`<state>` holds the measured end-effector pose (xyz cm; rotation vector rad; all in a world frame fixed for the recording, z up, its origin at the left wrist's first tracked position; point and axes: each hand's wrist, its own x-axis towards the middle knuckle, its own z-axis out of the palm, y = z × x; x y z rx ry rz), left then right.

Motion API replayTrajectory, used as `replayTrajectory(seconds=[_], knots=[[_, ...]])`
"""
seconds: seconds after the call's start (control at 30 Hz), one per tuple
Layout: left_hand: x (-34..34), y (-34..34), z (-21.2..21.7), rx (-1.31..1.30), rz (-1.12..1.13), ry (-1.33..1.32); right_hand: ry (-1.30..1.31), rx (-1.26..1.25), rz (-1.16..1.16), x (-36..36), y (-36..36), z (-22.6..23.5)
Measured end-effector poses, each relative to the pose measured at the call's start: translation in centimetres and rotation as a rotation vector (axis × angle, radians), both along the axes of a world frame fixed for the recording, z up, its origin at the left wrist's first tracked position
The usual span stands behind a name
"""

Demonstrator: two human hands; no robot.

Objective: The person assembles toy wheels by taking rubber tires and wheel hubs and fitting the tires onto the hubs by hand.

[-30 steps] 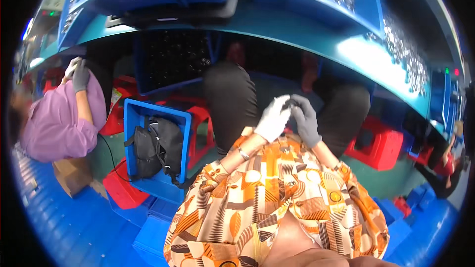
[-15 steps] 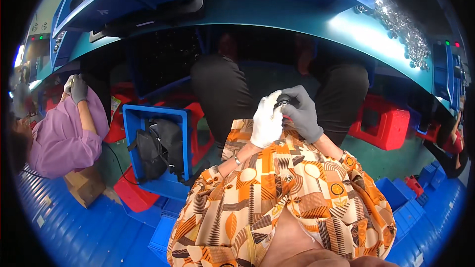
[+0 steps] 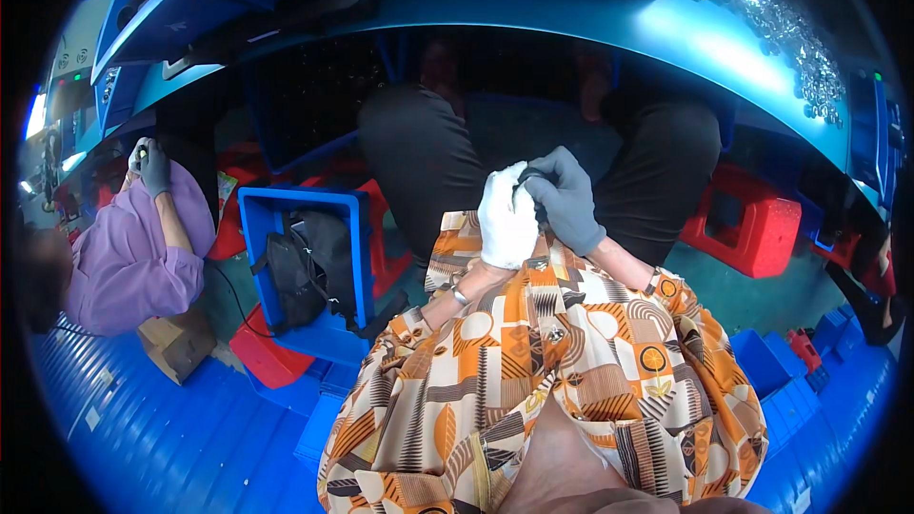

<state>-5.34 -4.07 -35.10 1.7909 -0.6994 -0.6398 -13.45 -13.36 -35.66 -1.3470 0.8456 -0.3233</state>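
Above my lap, my left hand [image 3: 507, 219] in a white glove and my right hand [image 3: 566, 202] in a grey glove meet, fingers closed. Pinched between their fingertips is a small black part [image 3: 536, 175], mostly covered by the gloves, so its exact kind cannot be made out. Both hands stay below the near edge of the teal worktable [image 3: 495, 14].
Small shiny pieces [image 3: 785, 38] lie heaped on the table at right. A blue bin [image 3: 238, 0] stands at upper left. Beside me, a blue crate [image 3: 363, 262] holds a black backpack [image 3: 319, 257]. A red stool [image 3: 752, 224] is at right; a co-worker in purple [image 3: 143, 247] sits left.
My right fingers have come over the black part, which showed more of its round face before and is now largely hidden. My hands have drawn closer together and shifted slightly left.
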Motion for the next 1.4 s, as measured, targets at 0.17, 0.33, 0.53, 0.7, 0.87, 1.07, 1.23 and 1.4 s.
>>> replayTrajectory(seconds=[0.17,0.33,0.53,0.7,0.87,1.07,1.23,1.4], knots=[[0.2,-0.9,-0.4,0.001,0.076,0.51,-0.036,0.015,-0.005,0.0,-0.5,-0.9],[1.3,-0.8,-1.5,0.0,0.0,0.315,-0.07,-0.063,0.051,-0.5,-1.0,-0.9],[1.3,-1.2,-0.5,0.026,0.046,0.561,-0.073,-0.189,0.027,-0.2,-1.3,-0.3],[2.2,-0.9,-0.8,0.062,-0.017,0.447,-0.015,-0.372,0.209,-0.5,-2.5,0.5],[1.8,-1.6,1.0,0.057,0.02,0.332,-0.041,0.049,-0.005,-0.3,-1.3,1.0],[2.8,-1.6,1.4,0.097,-0.172,0.17,-0.005,-0.35,-0.002,0.3,-0.8,1.2],[2.1,-1.0,-0.4,0.101,-0.194,0.124,0.027,-0.356,0.041,0.2,-0.7,0.2],[0.3,-0.7,-1.7,0.128,-0.124,-0.02,0.092,-0.214,0.063,-0.2,-0.3,-1.2]])
